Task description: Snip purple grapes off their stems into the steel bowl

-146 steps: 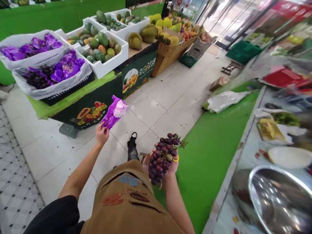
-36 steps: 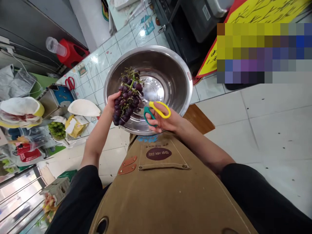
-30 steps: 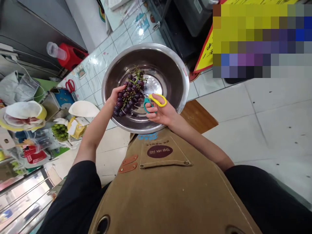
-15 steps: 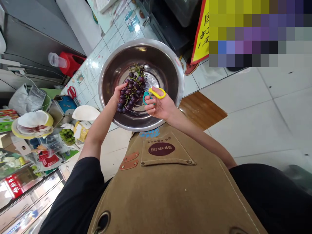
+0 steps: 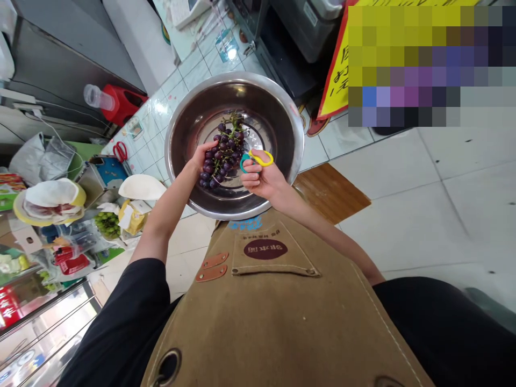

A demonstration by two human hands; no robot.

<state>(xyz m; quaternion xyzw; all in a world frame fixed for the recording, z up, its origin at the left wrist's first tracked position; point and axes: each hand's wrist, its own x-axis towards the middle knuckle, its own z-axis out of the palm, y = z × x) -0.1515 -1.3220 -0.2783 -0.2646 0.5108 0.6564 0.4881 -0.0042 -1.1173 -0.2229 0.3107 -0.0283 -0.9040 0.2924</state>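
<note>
A bunch of dark purple grapes (image 5: 224, 153) with green stems is held over a wide metal basin (image 5: 181, 115). My left hand (image 5: 200, 157) grips the bunch from its left side, fingers partly hidden behind the fruit. In my right hand (image 5: 262, 180) are scissors (image 5: 263, 157) with one yellow and one teal handle loop, the fingers and thumb through the loops. Their blades point toward the right side of the bunch and are hard to make out against the shiny basin. Whether the blades touch a stem I cannot tell.
Red-handled scissors (image 5: 120, 151) lie on the tiled counter (image 5: 159, 110) near a red jug (image 5: 123, 105). To the left are green grapes (image 5: 107, 224) and other packed fruit. A yellow sign (image 5: 336, 80) stands at the upper right, beside a dark cabinet (image 5: 282, 59).
The view has shifted slightly, so the basin and hands sit a little lower. The scissors' loops appear closer together. Both hands keep their holds on the grapes and scissors.
</note>
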